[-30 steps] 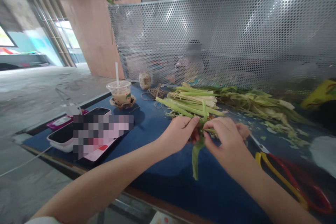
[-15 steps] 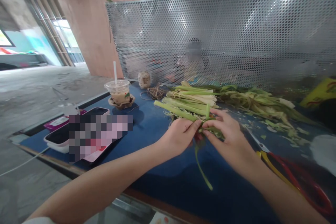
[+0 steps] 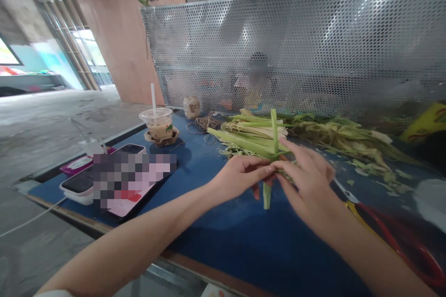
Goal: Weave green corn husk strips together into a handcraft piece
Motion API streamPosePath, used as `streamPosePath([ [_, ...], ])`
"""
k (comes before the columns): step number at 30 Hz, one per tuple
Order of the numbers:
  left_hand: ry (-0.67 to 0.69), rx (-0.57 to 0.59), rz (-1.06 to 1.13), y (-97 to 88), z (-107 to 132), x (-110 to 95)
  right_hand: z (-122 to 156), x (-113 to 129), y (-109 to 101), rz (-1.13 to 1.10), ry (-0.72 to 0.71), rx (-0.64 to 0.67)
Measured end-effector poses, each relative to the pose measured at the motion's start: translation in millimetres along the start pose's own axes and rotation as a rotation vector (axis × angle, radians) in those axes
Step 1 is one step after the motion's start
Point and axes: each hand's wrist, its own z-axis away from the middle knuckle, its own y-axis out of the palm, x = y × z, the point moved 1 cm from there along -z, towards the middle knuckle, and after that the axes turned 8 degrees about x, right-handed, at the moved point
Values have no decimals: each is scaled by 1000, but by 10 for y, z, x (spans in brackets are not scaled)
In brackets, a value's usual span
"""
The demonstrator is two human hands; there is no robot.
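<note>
Over the blue tabletop, my left hand and my right hand meet with fingertips pinched together. Between them is a green leaf strip, one end standing up above the fingers and the other hanging below. Where the strip crosses other leaf pieces, my fingers hide most of the crossing. Just beyond my hands lies a pile of pale green leaf strips, with thin shreds at its near side. To the right of my right hand are scissors with red and yellow handles.
Wilted leaves and scraps spread along the back right. At left stand a plastic cup with a straw, a white-cased phone and a pink-screened device. Brown twine lies near a ball. A perforated metal panel borders the back.
The strip's upper end now stands taller above my fingers, and its hanging end looks shorter and straighter. My right hand has turned slightly, its index finger raised.
</note>
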Motion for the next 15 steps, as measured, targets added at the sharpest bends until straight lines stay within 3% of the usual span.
streamPosePath([
  [5, 21, 27, -21, -22, -2, -45, -15, 4, -40, -119, 104, -44],
  [15, 66, 6, -97, -31, 0, 10, -15, 1, -78, -345, 110, -122],
])
